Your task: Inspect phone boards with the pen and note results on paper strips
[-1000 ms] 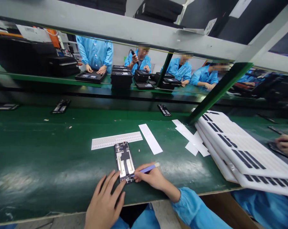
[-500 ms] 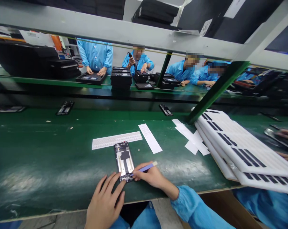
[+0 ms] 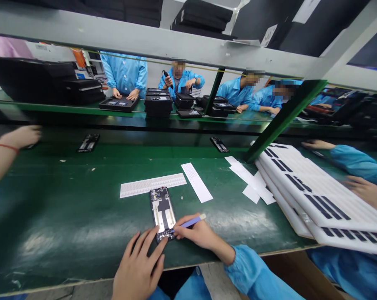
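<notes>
In front of me an opened smartphone (image 3: 164, 210) lies on the green bench, its inner boards and pale battery bay showing. My left hand (image 3: 141, 260) is open, its fingers spread and fingertips resting at the phone's lower left edge. A slim purple stick-like tool (image 3: 191, 221) with a pale end is pinched in my right hand (image 3: 197, 233). The tool points down at the phone's lower end, and my fingers hide its tip. Just beyond the phone lies a white sheet of small labels (image 3: 152, 185), and a second label strip (image 3: 197, 183) lies to its right.
White foam trays (image 3: 313, 196) with dark slots are stacked at right. White paper strips (image 3: 251, 179) lie beside a slanted green post (image 3: 285, 112). More opened phones (image 3: 88, 143) rest farther back. Co-workers' hands (image 3: 19, 137) reach in from both sides. A shelf beam (image 3: 188, 41) crosses above.
A co-worker's hand has come in at the far left, over a phone there. At right another person's arm now reaches across the bench. My own hands have barely moved.
</notes>
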The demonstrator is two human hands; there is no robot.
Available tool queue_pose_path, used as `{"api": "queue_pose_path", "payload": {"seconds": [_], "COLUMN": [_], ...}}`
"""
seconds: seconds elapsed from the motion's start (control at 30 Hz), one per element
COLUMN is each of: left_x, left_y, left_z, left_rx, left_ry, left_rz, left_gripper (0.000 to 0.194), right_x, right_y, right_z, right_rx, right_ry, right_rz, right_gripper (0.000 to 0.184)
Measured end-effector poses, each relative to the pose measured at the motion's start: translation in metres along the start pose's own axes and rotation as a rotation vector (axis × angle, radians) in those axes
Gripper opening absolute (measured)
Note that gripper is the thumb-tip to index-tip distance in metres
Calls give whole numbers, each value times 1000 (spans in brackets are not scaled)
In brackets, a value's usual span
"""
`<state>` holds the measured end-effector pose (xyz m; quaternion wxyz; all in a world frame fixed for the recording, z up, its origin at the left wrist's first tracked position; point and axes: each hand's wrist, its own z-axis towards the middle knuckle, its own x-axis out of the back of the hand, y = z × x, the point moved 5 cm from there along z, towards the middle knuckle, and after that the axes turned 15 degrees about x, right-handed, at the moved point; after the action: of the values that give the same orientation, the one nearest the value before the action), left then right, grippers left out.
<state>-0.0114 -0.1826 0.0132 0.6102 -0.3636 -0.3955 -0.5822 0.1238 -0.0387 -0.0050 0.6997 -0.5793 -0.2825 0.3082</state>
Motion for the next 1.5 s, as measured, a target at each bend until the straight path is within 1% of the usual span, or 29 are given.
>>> {"api": "queue_pose_path", "payload": {"seconds": [0.07,0.13,0.2,0.23,0.3,0.47,0.6,0.87,1.07,1.27,1.5], "left_x": [3,6,10,12,13,7,8,9,10,12,9], "left_y": [1,3,3,3,2,3,3,3,4,4,3], "left_z": [1,3,4,4,3,0,1,4,5,6,5], "left_rx": [6,30,81,109,152,137,150,170,172,178,190], "left_ry": [11,29,78,108,144,87,93,100,120,139,126], "left_rz": [-11,-52,-127,-163,-203,-200,-221,-254,-253,-252,-262], "left_gripper": [49,44,37,34,30,31,31,30,28,26,26], "right_x": [0,1,2,2,1,1,0,-1,-2,1,1], "right_y": [-1,0,1,2,3,-1,-3,-11,-13,-6,-3], "right_z": [0,1,1,1,1,-1,-2,1,1,-1,-1], "right_rx": [4,5,-3,-11,-27,-12,23,102,106,61,63], "right_ry": [18,71,126,134,106,21,-11,-68,-82,-12,-26], "right_rz": [-28,-4,62,87,85,2,-58,-162,-154,-99,-98], "right_gripper": [31,35,43,44,40,29,22,18,17,19,21]}}
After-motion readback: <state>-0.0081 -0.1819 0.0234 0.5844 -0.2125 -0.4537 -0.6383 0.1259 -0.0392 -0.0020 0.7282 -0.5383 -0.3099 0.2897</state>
